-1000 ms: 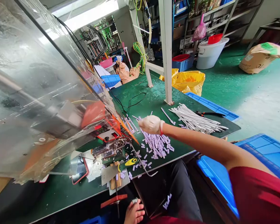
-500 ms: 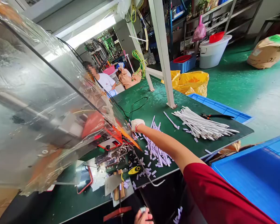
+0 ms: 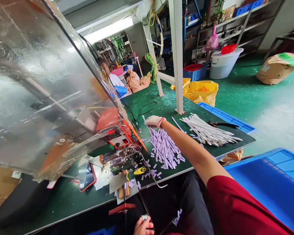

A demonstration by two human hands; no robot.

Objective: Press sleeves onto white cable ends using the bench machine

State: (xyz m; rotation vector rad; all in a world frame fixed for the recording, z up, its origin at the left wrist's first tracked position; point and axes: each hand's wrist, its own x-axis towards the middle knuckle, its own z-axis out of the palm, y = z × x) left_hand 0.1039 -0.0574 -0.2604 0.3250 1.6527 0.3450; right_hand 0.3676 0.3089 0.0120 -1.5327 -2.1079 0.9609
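Now my right hand [image 3: 155,121] is by the purple strips [image 3: 165,147] on the surface [image 3: 168,101], my left hand [image 3: 144,226] low. I can't tell if either pinches. My arm [image 3: 193,153] could knock strips off.

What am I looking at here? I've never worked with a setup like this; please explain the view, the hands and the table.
There's no robot: a camera on the person's head looks forward and down. The gloved right hand is over a pile of pale purple strips; one strip may be in its fingers, but I can't tell. The left hand, its fingers bare, is below the table's near edge; nothing is clearly held. On the green table, white strips lie right of the pile; a yellow-green handled tool lies to its left. A clear plastic sheet fills the view's left.
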